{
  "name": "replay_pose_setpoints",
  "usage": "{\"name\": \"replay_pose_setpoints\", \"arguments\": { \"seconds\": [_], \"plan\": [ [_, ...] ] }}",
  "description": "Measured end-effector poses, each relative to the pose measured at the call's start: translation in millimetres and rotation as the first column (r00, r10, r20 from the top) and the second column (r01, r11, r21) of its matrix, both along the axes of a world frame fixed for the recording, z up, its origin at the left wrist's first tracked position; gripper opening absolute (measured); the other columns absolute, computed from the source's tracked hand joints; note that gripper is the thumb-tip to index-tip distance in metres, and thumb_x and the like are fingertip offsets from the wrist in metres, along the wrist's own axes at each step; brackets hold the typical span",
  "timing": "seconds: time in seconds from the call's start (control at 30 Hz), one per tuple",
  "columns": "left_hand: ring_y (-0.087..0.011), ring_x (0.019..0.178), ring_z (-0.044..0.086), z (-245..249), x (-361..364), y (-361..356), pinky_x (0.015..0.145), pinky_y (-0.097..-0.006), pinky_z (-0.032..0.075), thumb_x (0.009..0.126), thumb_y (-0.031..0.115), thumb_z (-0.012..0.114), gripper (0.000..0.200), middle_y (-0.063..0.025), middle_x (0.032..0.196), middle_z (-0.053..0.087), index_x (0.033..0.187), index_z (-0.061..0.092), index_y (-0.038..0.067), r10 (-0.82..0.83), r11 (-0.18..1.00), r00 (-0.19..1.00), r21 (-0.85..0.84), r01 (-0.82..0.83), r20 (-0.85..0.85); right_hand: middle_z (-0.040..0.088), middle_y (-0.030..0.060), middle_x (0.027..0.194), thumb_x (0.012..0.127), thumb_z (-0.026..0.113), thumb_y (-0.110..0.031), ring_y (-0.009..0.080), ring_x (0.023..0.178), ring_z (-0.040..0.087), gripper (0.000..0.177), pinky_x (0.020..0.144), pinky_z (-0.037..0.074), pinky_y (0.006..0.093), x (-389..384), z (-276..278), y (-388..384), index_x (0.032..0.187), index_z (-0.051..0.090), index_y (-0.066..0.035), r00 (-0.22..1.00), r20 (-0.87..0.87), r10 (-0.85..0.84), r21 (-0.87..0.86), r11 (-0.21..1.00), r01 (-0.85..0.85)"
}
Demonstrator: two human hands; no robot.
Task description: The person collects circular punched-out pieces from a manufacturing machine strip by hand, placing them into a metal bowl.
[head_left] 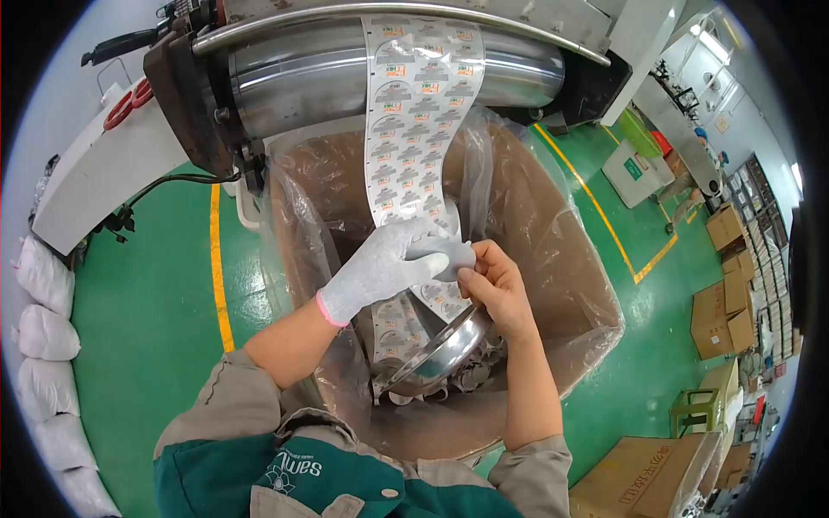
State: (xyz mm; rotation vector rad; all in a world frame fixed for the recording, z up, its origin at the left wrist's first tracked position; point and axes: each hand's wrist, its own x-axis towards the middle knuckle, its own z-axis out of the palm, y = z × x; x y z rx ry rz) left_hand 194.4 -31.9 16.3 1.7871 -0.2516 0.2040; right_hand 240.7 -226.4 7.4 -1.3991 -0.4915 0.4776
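Observation:
A grey, rounded thin piece [452, 259] is held between my two hands, above a lined box. My left hand [389, 263], in a white glove with a pink cuff, is closed on its left side. The bare fingers of my right hand [499, 289] pinch its right edge. Behind my hands a printed silver strip [419, 112] hangs from a metal roller [302, 73] down into the box. Just below them a shiny metal bowl [445, 352] sits tilted in the box, with small silvery scraps [473, 376] beside it.
The large box has a clear plastic liner [570, 293]. White sacks [47, 332] line the far left. Cardboard boxes [643, 475] stand at the lower right, and a white bin [635, 173] is at the upper right. Red-handled scissors [128, 104] lie on the machine's left side.

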Motion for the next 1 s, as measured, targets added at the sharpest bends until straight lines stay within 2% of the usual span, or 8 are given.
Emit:
{"name": "replay_pose_setpoints", "arguments": {
  "seconds": [0.17, 0.27, 0.37, 0.73, 0.83, 0.9, 0.93, 1.0],
  "plan": [
    [-0.0135, 0.085, 0.06, 11.0, -1.3, 0.7, 0.077, -0.0291, 0.049, 0.087, 0.02, 0.061, 0.028, -0.009, 0.09, 0.066, 0.105, 0.064, -0.002, -0.039, 0.998, 0.994, 0.035, 0.043, -0.106, 0.056, -0.0044, 0.069, 0.092, 0.062, -0.021, 0.0013, 0.059, 0.049, 0.015, 0.051, 0.035, 0.016, 2.9, -7.1, 0.7, 0.094, 0.059, -0.007, 1.0, 0.007, 0.03, -0.058, 0.998, -0.03],
    [-0.0087, 0.083, 0.053, -8.2, 4.4, 1.1, 0.077, -0.0262, 0.045, 0.098, 0.027, 0.046, 0.036, -0.0033, 0.088, 0.063, 0.101, 0.063, -0.004, 0.05, 0.991, 0.998, -0.121, -0.053, -0.029, 0.055, -0.0048, 0.067, 0.094, 0.059, -0.021, 0.002, 0.059, 0.046, 0.014, 0.053, 0.034, 0.0183, 1.7, -4.8, 1.9, 0.094, 0.058, -0.007, 1.0, -0.004, 0.007, -0.101, 0.995, -0.007],
    [-0.0083, 0.087, 0.053, -15.8, 5.9, 1.4, 0.081, -0.0256, 0.043, 0.1, 0.03, 0.045, 0.04, -0.0027, 0.09, 0.063, 0.1, 0.063, -0.005, -0.037, 0.924, 0.994, -0.382, -0.007, -0.108, 0.055, -0.0045, 0.066, 0.095, 0.058, -0.021, 0.0018, 0.057, 0.046, 0.014, 0.051, 0.033, 0.0181, 2.3, -6.8, 3.1, 0.092, 0.057, -0.007, 0.999, -0.045, 0.004, -0.072, 0.997, -0.007],
    [-0.0191, 0.104, 0.055, -19.3, 11.4, 2.3, 0.098, -0.0325, 0.039, 0.098, 0.055, 0.03, 0.071, -0.0125, 0.112, 0.06, 0.121, 0.053, -0.008, -0.071, 0.868, 0.982, -0.495, -0.027, -0.178, 0.054, -0.0036, 0.064, 0.097, 0.054, -0.023, 0.0007, 0.052, 0.041, 0.014, 0.047, 0.032, 0.0162, 0.0, -12.5, 10.4, 0.092, 0.055, -0.009, 0.997, 0.012, -0.072, -0.077, 0.994, 0.072],
    [-0.0165, 0.103, 0.054, -11.6, 10.2, 0.6, 0.097, -0.0314, 0.04, 0.097, 0.053, 0.038, 0.067, -0.011, 0.11, 0.061, 0.121, 0.053, -0.007, -0.094, 0.874, 0.98, -0.486, -0.003, -0.175, 0.054, -0.004, 0.064, 0.097, 0.053, -0.022, 0.001, 0.053, 0.041, 0.014, 0.048, 0.031, 0.0169, -2.1, -12.6, 12.2, 0.092, 0.055, -0.009, 0.994, 0.04, -0.106, -0.06, 0.992, 0.108],
    [-0.0136, 0.101, 0.054, -2.4, 6.2, 2.2, 0.094, -0.0299, 0.041, 0.093, 0.046, 0.052, 0.057, -0.0086, 0.107, 0.061, 0.117, 0.055, -0.006, -0.129, 0.969, 0.986, -0.224, 0.103, -0.104, 0.053, -0.0043, 0.064, 0.097, 0.053, -0.022, 0.001, 0.055, 0.041, 0.015, 0.05, 0.031, 0.0176, -4.5, -11.3, 13.7, 0.092, 0.054, -0.008, 0.981, 0.129, -0.144, -0.089, 0.984, 0.156],
    [-0.0116, 0.096, 0.055, -0.3, 7.1, 4.0, 0.088, -0.0279, 0.044, 0.086, 0.032, 0.064, 0.047, -0.0069, 0.104, 0.061, 0.115, 0.055, -0.004, -0.102, 0.982, 0.984, -0.176, 0.075, -0.148, 0.052, -0.0043, 0.066, 0.097, 0.053, -0.02, 0.0015, 0.057, 0.041, 0.014, 0.052, 0.033, 0.0183, -4.7, -12.7, 13.8, 0.092, 0.053, -0.008, 0.975, 0.167, -0.149, -0.09, 0.982, 0.166],
    [-0.0117, 0.094, 0.055, -1.7, 5.6, 0.5, 0.085, -0.0276, 0.045, 0.084, 0.028, 0.066, 0.046, -0.0071, 0.102, 0.062, 0.115, 0.054, -0.004, -0.104, 0.979, 0.985, -0.189, 0.077, -0.137, 0.052, -0.0043, 0.067, 0.097, 0.054, -0.02, 0.0018, 0.058, 0.042, 0.014, 0.053, 0.034, 0.0184, -6.5, -13.4, 15.0, 0.091, 0.053, -0.007, 0.972, 0.179, -0.153, -0.077, 0.983, 0.169]
  ]
}}
